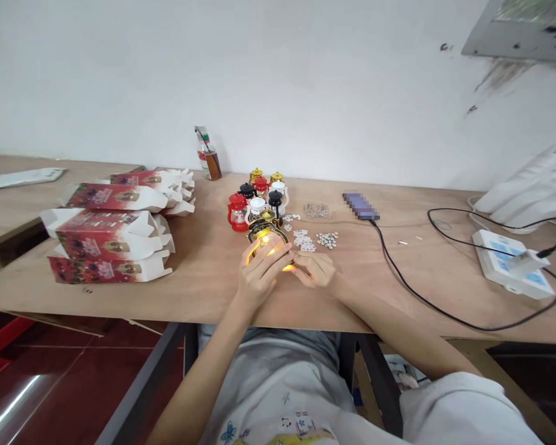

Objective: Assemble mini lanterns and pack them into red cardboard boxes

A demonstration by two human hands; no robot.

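My left hand is wrapped round a small gold and black toy lantern, which glows yellow and lies tilted with its top away from me. Close against the lantern's base, my right hand has its fingers pinched together; what is between them is hidden. Just beyond stand several more mini lanterns: a red one, a white one, a black one and gold ones at the back. Small white plastic pieces and round button cells lie beside my right hand.
Small metal parts lie behind the cells. Red and white printed boxes are piled at left, and a drink bottle stands by the wall. At right are a phone, its black cable and a power strip.
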